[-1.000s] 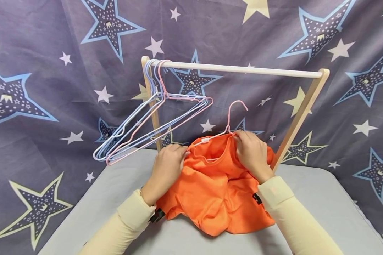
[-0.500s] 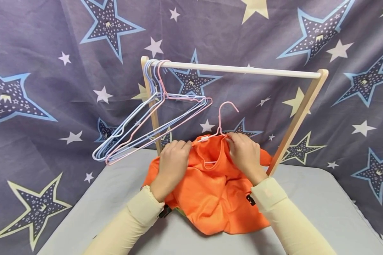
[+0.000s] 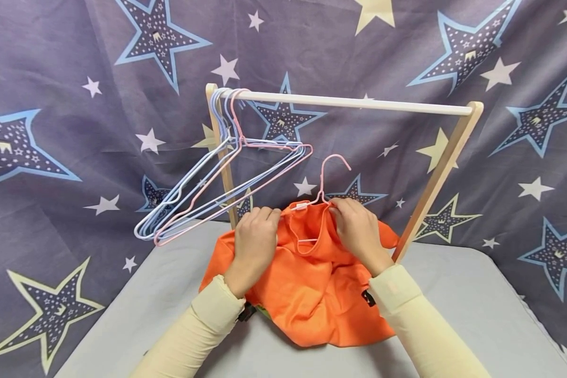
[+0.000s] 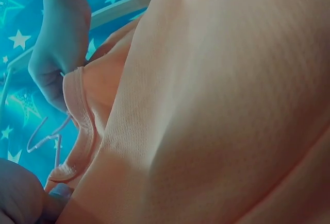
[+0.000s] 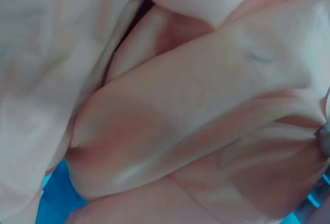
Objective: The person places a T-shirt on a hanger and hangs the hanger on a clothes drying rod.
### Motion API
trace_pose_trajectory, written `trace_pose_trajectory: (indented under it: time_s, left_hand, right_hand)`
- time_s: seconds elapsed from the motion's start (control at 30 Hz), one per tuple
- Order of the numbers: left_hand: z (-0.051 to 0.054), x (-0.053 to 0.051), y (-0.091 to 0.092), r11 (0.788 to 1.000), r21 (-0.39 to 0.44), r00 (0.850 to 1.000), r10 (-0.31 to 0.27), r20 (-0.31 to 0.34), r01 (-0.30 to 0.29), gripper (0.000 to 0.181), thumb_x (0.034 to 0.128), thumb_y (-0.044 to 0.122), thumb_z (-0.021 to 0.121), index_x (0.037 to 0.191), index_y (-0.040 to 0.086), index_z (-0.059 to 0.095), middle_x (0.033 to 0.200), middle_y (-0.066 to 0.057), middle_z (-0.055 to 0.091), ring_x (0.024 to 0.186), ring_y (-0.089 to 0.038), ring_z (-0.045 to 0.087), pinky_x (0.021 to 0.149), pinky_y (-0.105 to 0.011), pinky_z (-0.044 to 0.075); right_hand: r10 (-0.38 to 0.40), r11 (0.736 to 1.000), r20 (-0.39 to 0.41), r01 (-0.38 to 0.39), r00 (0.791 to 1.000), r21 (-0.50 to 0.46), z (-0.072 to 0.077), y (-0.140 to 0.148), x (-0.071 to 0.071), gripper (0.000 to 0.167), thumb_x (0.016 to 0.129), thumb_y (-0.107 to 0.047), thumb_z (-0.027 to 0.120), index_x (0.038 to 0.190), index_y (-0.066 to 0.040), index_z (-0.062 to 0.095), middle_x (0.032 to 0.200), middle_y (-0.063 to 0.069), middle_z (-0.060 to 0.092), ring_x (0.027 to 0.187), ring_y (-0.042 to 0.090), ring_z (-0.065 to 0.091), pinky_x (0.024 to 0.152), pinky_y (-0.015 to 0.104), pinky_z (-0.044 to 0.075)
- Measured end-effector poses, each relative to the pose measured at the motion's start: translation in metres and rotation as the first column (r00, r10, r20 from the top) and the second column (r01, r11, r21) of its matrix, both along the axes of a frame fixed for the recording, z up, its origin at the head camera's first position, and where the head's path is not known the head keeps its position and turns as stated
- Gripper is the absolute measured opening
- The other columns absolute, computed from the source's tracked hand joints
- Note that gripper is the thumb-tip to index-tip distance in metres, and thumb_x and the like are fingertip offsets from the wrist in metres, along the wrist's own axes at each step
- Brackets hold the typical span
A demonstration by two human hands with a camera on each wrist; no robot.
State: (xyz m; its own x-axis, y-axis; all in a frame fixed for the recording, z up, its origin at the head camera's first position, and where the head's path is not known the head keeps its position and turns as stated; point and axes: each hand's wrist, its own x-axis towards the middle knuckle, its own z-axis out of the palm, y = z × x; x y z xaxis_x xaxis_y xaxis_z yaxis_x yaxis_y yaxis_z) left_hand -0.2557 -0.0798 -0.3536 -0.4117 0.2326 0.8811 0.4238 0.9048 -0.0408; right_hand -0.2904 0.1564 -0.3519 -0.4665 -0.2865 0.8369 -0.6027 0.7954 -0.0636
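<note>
An orange shirt (image 3: 302, 283) hangs bunched between both hands in the head view, its neckline facing up. Inside the neck sits a pink hanger (image 3: 322, 178), its hook standing free above the collar. My left hand (image 3: 256, 241) pinches the shirt at the left side of the neckline. On the other side, close to the hanger's neck, my right hand (image 3: 359, 228) pinches the collar edge. The hanger's arms are mostly hidden by the cloth. In the left wrist view the collar (image 4: 77, 100) stretches between the two hands; cloth fills most of the right wrist view.
Behind the shirt stands a rack with a white rail (image 3: 349, 102) and wooden posts (image 3: 437, 181). Several blue, white and pink hangers (image 3: 227, 173) hang at its left end. A grey padded surface (image 3: 453, 294) lies below, and a star-patterned curtain (image 3: 378, 58) closes off the back.
The hanger and my right hand have shifted left. My left hand has moved slightly up and right along the neckline, and the shirt's left sleeve area has spread outward.
</note>
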Motion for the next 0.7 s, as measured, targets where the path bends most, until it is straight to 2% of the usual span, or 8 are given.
trace_pose_trajectory:
  time_s: [0.13, 0.37, 0.53, 0.7]
  left_hand:
    - [0.001, 0.0, -0.001, 1.0, 0.013, 1.0, -0.007, -0.026, 0.007, 0.025, 0.0759, -0.009, 0.067, 0.096, 0.002, 0.076, 0.084, -0.008, 0.07, 0.07, -0.029, 0.06, 0.063, -0.038, 0.049]
    - [0.004, 0.0, -0.006, 0.999, 0.053, 0.999, -0.006, -0.053, 0.009, 0.03, 0.0709, -0.012, 0.069, 0.095, 0.002, 0.077, 0.083, -0.008, 0.07, 0.071, -0.03, 0.062, 0.064, -0.04, 0.052]
    - [0.004, 0.001, -0.009, 0.998, 0.065, 0.998, 0.0, -0.059, 0.004, 0.031, 0.0714, -0.014, 0.067, 0.095, 0.003, 0.077, 0.083, -0.007, 0.07, 0.072, -0.029, 0.063, 0.064, -0.04, 0.052]
    - [0.003, 0.002, -0.011, 0.998, 0.067, 0.998, 0.002, -0.056, 0.002, 0.032, 0.0712, -0.015, 0.065, 0.095, 0.002, 0.076, 0.083, -0.007, 0.07, 0.073, -0.028, 0.063, 0.065, -0.04, 0.052]
  right_hand:
    - [0.037, 0.998, -0.013, -0.037, 0.999, 0.044, -0.001, 0.004, -0.002, 0.018, 0.096, -0.005, 0.068, 0.113, -0.002, 0.071, 0.092, 0.011, 0.068, 0.085, 0.032, 0.066, 0.075, 0.047, 0.058]
    - [0.083, 0.991, 0.014, -0.084, 0.996, 0.102, -0.003, 0.017, -0.008, 0.021, 0.097, -0.003, 0.066, 0.117, 0.0, 0.069, 0.093, 0.012, 0.064, 0.086, 0.032, 0.063, 0.078, 0.045, 0.057]
    - [0.089, 0.99, 0.007, -0.089, 0.996, 0.107, -0.009, 0.024, -0.011, 0.019, 0.098, -0.006, 0.067, 0.116, -0.001, 0.068, 0.091, 0.012, 0.063, 0.084, 0.032, 0.063, 0.074, 0.046, 0.057]
    - [0.098, 0.988, 0.036, -0.102, 0.995, 0.116, -0.011, 0.031, -0.012, 0.018, 0.099, -0.009, 0.066, 0.115, -0.002, 0.068, 0.096, 0.011, 0.066, 0.089, 0.03, 0.066, 0.078, 0.047, 0.057]
